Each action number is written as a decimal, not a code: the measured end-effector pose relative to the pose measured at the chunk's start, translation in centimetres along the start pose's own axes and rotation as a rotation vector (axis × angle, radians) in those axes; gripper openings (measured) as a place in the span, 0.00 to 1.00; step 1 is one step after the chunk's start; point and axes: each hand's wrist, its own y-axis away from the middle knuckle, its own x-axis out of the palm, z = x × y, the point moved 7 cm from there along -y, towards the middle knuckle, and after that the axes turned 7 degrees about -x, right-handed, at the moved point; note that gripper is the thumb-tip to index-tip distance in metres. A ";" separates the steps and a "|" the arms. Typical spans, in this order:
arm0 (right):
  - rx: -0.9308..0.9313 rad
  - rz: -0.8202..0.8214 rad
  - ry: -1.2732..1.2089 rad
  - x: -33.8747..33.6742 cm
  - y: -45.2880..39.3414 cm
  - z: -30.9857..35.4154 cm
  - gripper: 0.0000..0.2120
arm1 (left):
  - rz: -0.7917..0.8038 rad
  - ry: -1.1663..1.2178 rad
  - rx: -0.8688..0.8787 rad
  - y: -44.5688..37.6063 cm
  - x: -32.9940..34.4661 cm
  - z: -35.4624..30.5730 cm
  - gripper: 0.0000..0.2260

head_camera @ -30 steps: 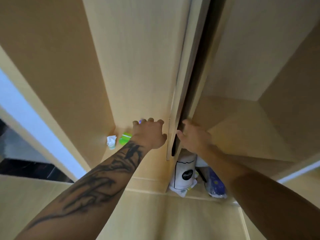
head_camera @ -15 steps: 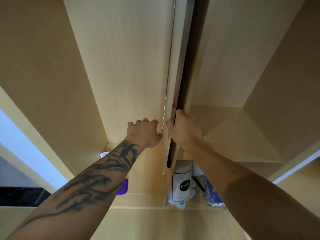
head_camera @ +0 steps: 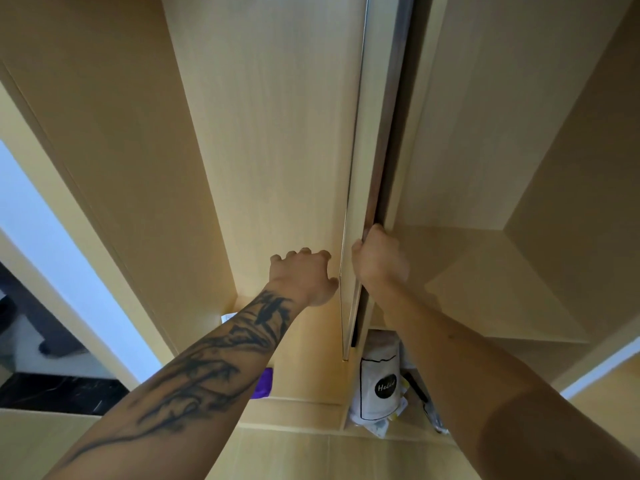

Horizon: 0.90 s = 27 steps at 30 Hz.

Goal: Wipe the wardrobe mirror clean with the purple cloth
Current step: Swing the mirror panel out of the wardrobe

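Observation:
The mirror panel (head_camera: 360, 188) stands edge-on in the middle of the wardrobe, a thin tall strip with a metal trim; its glass face is not visible. My right hand (head_camera: 379, 261) grips the panel's front edge from the right. My left hand (head_camera: 303, 275) rests just left of that edge against the wooden face, fingers curled and thumb by the trim, with nothing seen in it. The purple cloth (head_camera: 264, 382) lies on the lower left shelf, mostly hidden under my left forearm.
A white pouch with a black round label (head_camera: 379, 386) and other packets fill the compartment under the panel. A wooden shelf (head_camera: 485, 289) spans the right compartment. A white scrap (head_camera: 227, 318) lies on the left shelf. A dark floor shows far left.
Both hands have slid upward along the panel's edge, and the view has tilted up. The green item and most of the white scrap on the left shelf are now hidden behind my forearm.

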 end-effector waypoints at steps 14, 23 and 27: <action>-0.042 -0.011 0.110 -1.5 5.7 -1.5 0.08 | 0.033 0.139 0.035 2.4 1.1 -1.3 0.29; -0.171 0.033 0.106 -3.3 9.7 -4.3 0.11 | 0.072 0.175 0.012 3.5 4.4 -1.6 0.29; -0.198 0.093 0.107 -4.2 10.4 -6.3 0.12 | 0.070 0.173 0.001 3.3 4.2 -1.4 0.28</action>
